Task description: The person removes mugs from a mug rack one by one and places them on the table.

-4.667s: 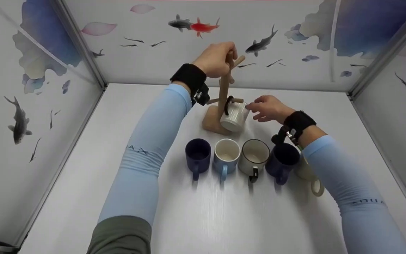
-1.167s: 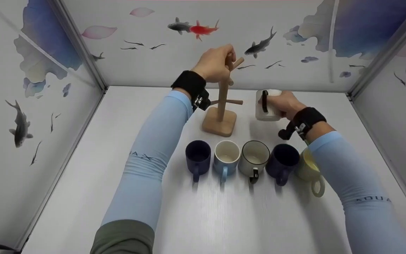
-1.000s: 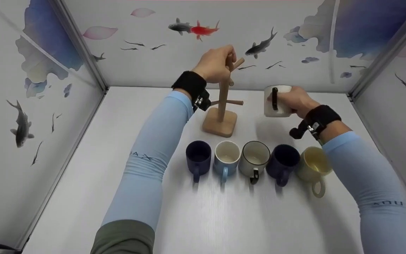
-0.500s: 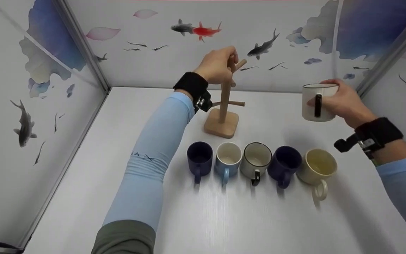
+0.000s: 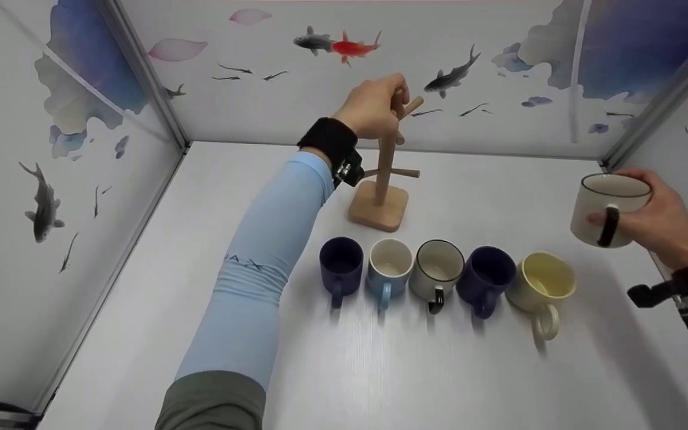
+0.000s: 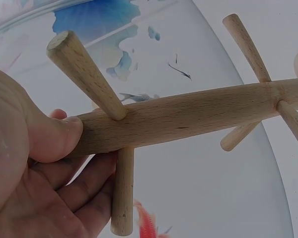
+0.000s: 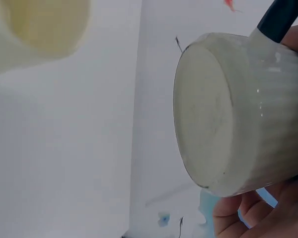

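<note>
My left hand grips the top of a wooden mug tree, which stands upright near the back of the table. In the left wrist view, thumb and fingers wrap the post beside its upper pegs; the pegs in view carry no mug. At the far right, my right hand holds a white mug with a black rim and black handle, upright above the table. Its underside shows in the right wrist view, with fingertips against its side.
A row of mugs stands in front of the tree, handles toward me: dark blue, light blue, white with black rim, dark blue and pale yellow. White panels with painted fish enclose the table.
The white mug hung on a lower peg earlier; my right hand has taken it off and carried it far to the right, turning it upright. My left hand has stayed on the post.
</note>
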`<action>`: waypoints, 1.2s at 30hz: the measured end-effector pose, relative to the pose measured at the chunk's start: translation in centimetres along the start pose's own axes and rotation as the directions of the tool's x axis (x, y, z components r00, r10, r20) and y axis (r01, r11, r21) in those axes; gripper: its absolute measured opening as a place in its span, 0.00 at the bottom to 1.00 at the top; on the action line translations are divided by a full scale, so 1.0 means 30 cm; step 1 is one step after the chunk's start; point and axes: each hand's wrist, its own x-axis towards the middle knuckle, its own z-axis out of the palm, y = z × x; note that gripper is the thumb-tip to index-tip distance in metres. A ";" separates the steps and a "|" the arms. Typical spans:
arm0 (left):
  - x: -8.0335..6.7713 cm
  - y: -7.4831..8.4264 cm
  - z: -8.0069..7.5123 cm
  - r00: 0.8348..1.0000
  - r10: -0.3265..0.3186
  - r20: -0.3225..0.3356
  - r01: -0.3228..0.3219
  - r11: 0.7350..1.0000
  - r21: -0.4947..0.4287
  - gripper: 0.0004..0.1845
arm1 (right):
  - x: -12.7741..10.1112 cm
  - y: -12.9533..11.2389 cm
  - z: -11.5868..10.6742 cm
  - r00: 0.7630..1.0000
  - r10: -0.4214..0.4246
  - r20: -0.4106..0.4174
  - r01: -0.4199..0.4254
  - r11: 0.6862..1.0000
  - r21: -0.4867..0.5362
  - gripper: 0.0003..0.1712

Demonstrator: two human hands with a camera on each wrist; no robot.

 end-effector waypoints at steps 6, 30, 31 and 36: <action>0.002 -0.010 -0.003 1.000 0.020 -0.007 -0.020 1.000 0.005 0.31 | -0.065 0.122 0.024 0.999 0.005 -0.033 -0.007 0.998 -0.064 0.51; 0.000 -0.015 -0.013 1.000 0.013 -0.011 -0.013 1.000 -0.017 0.24 | -0.262 0.330 0.101 0.970 -0.231 0.076 0.243 0.932 -0.269 0.65; 0.000 -0.017 -0.013 1.000 0.012 -0.010 -0.012 1.000 -0.020 0.24 | -0.264 0.334 0.107 0.968 -0.241 0.075 0.253 0.929 -0.270 0.65; 0.005 -0.024 -0.008 0.999 0.042 -0.007 -0.042 0.999 -0.008 0.20 | -0.278 0.358 0.120 0.967 -0.240 0.083 0.254 0.937 -0.240 0.64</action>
